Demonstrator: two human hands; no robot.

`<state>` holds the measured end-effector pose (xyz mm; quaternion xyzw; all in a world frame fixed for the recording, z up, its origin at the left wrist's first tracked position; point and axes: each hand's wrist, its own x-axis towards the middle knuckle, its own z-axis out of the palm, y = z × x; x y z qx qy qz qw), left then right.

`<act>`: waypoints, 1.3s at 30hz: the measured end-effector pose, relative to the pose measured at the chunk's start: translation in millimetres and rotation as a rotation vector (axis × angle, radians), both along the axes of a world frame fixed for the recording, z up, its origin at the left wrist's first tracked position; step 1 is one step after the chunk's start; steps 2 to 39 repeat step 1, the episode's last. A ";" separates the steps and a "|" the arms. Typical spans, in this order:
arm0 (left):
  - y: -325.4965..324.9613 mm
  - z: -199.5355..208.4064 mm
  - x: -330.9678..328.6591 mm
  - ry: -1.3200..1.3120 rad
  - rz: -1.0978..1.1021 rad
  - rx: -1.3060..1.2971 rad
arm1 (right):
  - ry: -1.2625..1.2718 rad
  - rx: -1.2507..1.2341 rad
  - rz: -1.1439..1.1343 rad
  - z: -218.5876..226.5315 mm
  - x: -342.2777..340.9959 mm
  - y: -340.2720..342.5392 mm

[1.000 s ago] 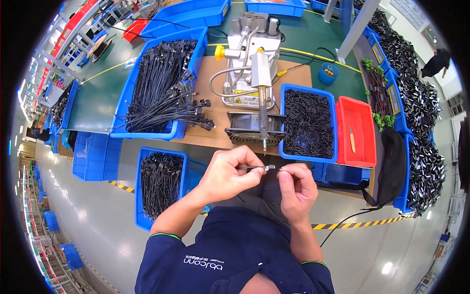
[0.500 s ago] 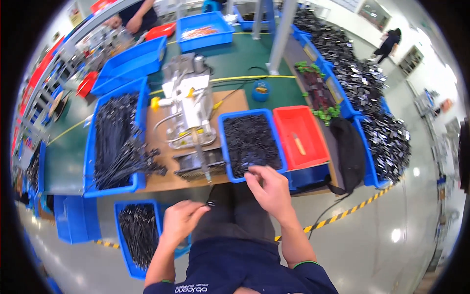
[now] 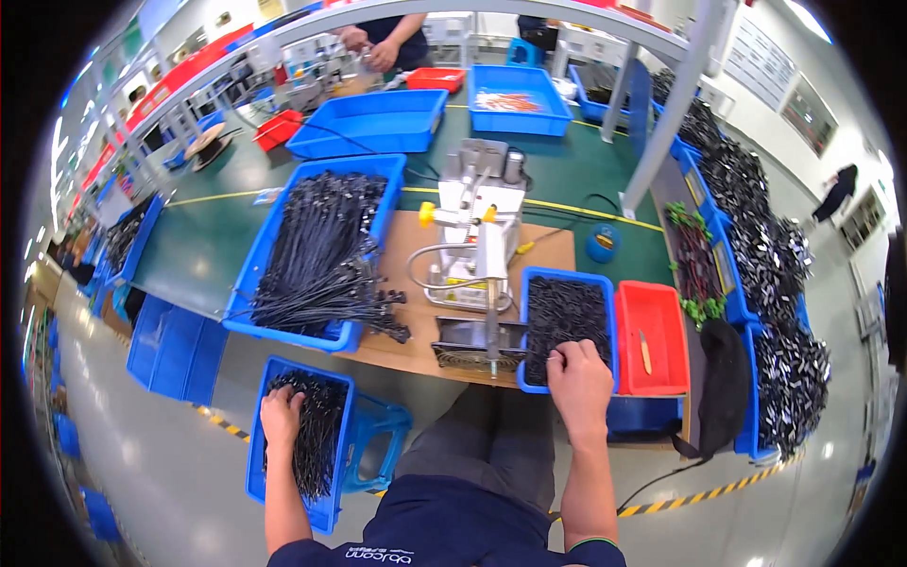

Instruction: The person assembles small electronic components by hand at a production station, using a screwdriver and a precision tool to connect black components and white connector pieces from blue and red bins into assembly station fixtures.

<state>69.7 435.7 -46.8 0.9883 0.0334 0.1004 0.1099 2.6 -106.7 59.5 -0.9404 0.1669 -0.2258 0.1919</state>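
My left hand (image 3: 281,416) reaches down into a low blue bin (image 3: 333,504) at my left knee and rests on the black cable ties (image 3: 316,430) piled in it. My right hand (image 3: 578,381) lies palm down at the near edge of a blue bin (image 3: 524,307) full of small black parts (image 3: 564,315) on the bench. Whether either hand grips a piece is hidden by the fingers. Between the two hands stands a metal press fixture (image 3: 480,248) with a dark metal tray (image 3: 475,346) at its foot.
A large blue bin of long black cable ties (image 3: 321,255) sits at the left of the wooden bench top (image 3: 406,260). A red bin (image 3: 652,338) stands right of the parts bin. More blue bins and another person's hands (image 3: 373,49) are at the far side.
My hands were together at my lap holding a small piece. They have since separated: the left dropped into the low bin, the right moved up to the parts bin.
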 end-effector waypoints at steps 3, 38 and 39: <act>7.3 -0.7 -1.9 -0.053 0.005 0.097 | -0.013 0.034 0.012 -2.7 4.2 0.8; 7.3 -0.7 -1.9 -0.053 0.005 0.097 | -0.013 0.034 0.012 -2.7 4.2 0.8; 7.3 -0.7 -1.9 -0.053 0.005 0.097 | -0.013 0.034 0.012 -2.7 4.2 0.8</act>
